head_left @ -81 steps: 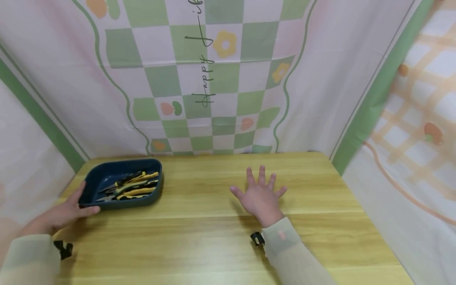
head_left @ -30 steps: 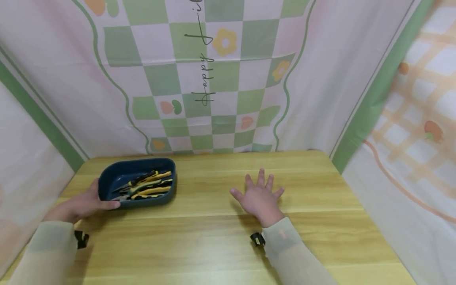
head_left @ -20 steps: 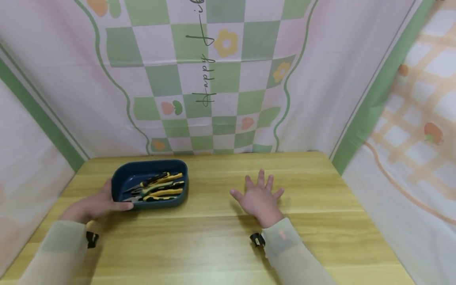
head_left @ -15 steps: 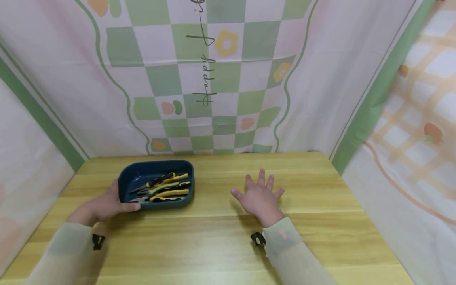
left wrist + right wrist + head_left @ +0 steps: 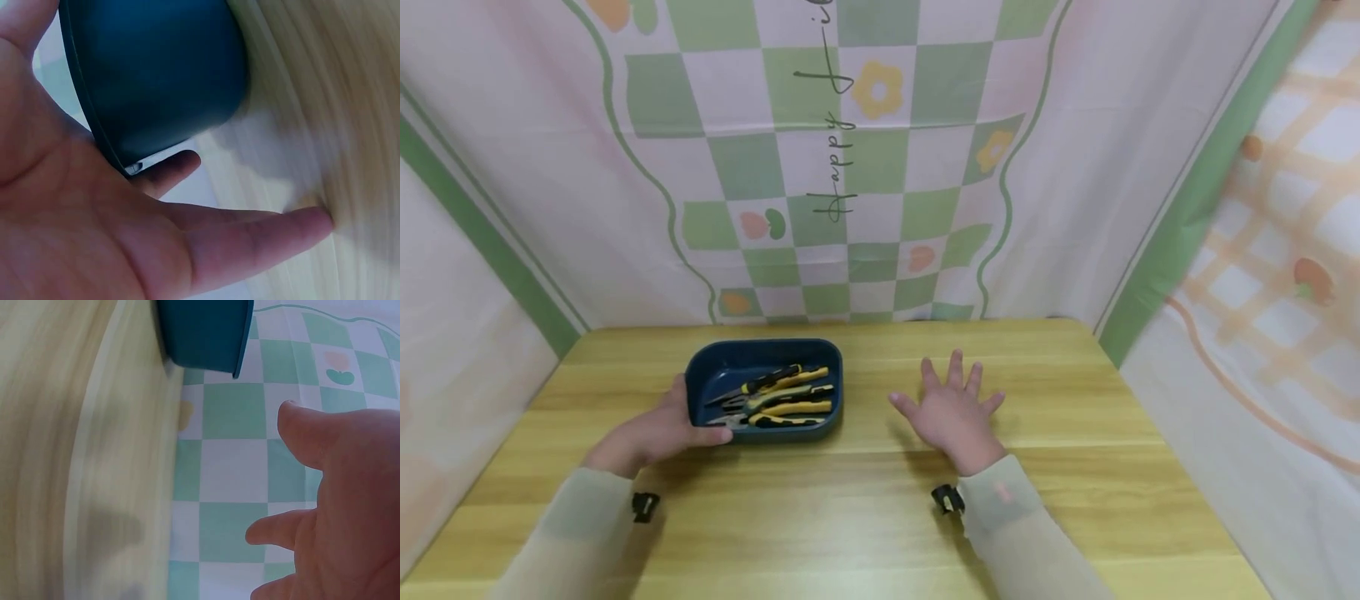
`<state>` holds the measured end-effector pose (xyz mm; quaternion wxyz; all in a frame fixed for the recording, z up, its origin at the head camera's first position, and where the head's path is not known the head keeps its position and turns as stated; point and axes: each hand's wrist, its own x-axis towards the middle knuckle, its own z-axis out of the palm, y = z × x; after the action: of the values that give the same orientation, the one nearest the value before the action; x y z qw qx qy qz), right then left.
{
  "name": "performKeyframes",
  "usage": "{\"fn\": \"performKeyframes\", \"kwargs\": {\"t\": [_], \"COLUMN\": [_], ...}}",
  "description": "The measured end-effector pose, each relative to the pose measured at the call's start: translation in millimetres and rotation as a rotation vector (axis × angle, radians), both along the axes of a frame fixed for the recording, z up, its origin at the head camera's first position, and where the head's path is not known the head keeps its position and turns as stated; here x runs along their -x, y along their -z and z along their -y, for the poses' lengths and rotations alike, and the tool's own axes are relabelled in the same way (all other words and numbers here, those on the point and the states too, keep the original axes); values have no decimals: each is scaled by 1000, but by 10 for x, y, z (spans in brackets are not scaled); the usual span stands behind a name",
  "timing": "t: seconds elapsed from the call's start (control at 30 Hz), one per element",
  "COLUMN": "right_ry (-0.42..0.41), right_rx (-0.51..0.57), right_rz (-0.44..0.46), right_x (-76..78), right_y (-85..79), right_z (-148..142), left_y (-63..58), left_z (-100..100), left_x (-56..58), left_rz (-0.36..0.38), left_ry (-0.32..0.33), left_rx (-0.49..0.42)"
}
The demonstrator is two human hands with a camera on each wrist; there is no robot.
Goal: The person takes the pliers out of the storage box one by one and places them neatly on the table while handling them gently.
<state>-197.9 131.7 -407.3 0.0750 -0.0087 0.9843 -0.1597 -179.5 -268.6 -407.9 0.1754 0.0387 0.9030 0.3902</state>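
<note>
A dark blue plastic bin (image 5: 775,433) with rounded corners stands on the table left of the middle. Several pliers (image 5: 782,402) with yellow and black handles lie inside it. My left hand (image 5: 658,433) presses against the bin's near left corner, thumb along the front wall. In the left wrist view, the bin (image 5: 153,69) meets the hand between thumb and palm, while the other fingers (image 5: 262,244) stretch out straight beneath. My right hand (image 5: 953,417) is spread above the table to the right of the bin, apart from it, holding nothing. The right wrist view shows the bin's side (image 5: 203,331) beyond the thumb.
The light wood table (image 5: 850,517) runs back to a hanging cloth (image 5: 872,167) with green and white checks. More cloth hangs at both sides. A black clip (image 5: 645,506) sits at the left wrist and another black clip (image 5: 947,499) at the right.
My left hand and the bin, with the pliers in it, have moved steadily to the right across the table. The right hand has stayed almost where it was, fingers spread.
</note>
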Motion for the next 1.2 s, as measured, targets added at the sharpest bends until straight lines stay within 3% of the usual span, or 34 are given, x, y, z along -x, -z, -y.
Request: {"fn": "performKeyframes", "kwargs": {"t": [0.37,0.7,1.2], "right_ry": [-22,-82,-264], "right_rx": [15,46,319], "right_rz": [-9,-52,-162], "right_x": [-10,58,216], "right_y": [-23,-143,-417], "right_z": [-16,-67,-223], "left_y": [1,-6,-38], "left_z": [-217,-376,-697], "left_x": [1,-11,-110], "left_rz": [12,53,84], "left_ry": [1,-4,-8], "left_rx": [34,56,99]}}
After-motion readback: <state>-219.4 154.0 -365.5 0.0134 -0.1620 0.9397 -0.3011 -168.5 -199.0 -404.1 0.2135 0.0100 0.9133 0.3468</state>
